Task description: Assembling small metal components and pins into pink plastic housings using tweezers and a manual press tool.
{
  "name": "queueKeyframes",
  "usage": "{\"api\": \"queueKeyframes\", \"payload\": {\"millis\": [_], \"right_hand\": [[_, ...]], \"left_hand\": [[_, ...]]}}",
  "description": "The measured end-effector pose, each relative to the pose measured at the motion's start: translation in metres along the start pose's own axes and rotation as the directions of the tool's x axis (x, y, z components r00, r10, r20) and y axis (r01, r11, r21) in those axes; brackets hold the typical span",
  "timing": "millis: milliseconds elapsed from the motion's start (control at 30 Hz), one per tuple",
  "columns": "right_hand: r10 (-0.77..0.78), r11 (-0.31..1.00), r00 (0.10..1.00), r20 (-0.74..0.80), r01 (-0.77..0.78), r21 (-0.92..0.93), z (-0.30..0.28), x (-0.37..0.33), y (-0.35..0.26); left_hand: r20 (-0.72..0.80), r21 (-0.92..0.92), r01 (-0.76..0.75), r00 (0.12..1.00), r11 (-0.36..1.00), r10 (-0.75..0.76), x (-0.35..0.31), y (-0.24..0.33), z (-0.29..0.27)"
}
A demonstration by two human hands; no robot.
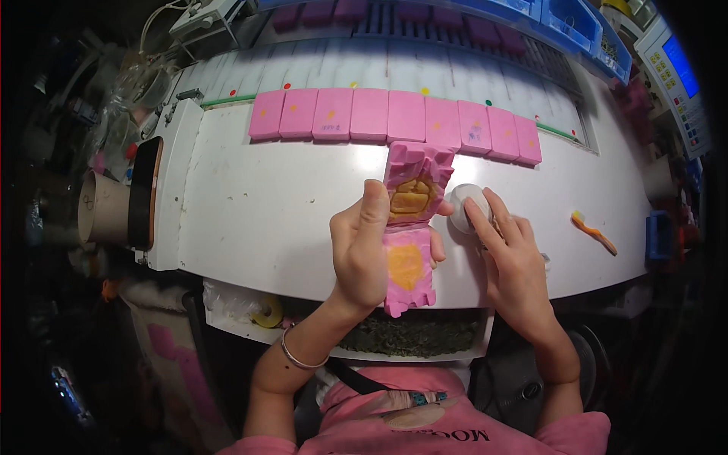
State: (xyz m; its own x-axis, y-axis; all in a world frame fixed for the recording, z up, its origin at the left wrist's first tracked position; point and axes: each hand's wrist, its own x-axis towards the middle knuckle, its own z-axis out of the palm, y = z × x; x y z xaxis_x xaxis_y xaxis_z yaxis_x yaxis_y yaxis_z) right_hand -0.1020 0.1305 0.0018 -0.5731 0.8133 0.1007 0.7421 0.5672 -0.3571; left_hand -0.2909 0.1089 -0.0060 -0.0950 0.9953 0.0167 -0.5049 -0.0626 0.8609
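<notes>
My left hand is closed around a pink rubber mould, thumb up along its edge. The mould is opened out into two halves, one above the other. Yellowish-brown patches show on both inner faces, the upper one in a shaped hollow. Just right of it, the fingers of my right hand are bent over a smooth white rounded thing on the white tabletop. Its underside is covered by my fingers, and I cannot tell what kind of thing it is.
Several pink blocks stand in a row across the worktop. An orange-handled brush lies at right. A dark phone leans by a cardboard tube at left. Blue bins and a control panel border the far right.
</notes>
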Motion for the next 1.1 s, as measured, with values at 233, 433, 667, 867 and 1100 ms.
{"api": "queueKeyframes", "payload": {"millis": [233,433,667,867,1100], "right_hand": [[-0.046,0.675,0.974,-0.223,0.195,0.712,0.000,0.010,-0.030],[0.117,0.530,0.967,-0.225,0.130,0.838,0.001,0.020,-0.027],[0.138,0.461,0.972,-0.189,0.106,0.881,0.002,0.030,-0.035],[0.199,0.230,0.979,-0.052,0.004,0.973,0.017,0.048,-0.047],[0.111,0.502,0.983,-0.149,0.074,0.862,0.050,0.076,-0.059]], "left_hand": [[-0.014,0.068,0.152,0.988,0.986,-0.152,-0.004,-0.014,-0.001],[0.032,0.150,-0.010,0.999,0.989,0.005,-0.017,-0.025,-0.005],[0.187,0.310,-0.278,0.956,0.909,0.228,-0.007,0.002,-0.018],[0.086,0.131,0.130,0.986,0.983,-0.142,0.002,0.016,-0.032],[-0.006,0.015,0.427,0.904,0.904,-0.427,0.013,0.061,-0.085]]}}
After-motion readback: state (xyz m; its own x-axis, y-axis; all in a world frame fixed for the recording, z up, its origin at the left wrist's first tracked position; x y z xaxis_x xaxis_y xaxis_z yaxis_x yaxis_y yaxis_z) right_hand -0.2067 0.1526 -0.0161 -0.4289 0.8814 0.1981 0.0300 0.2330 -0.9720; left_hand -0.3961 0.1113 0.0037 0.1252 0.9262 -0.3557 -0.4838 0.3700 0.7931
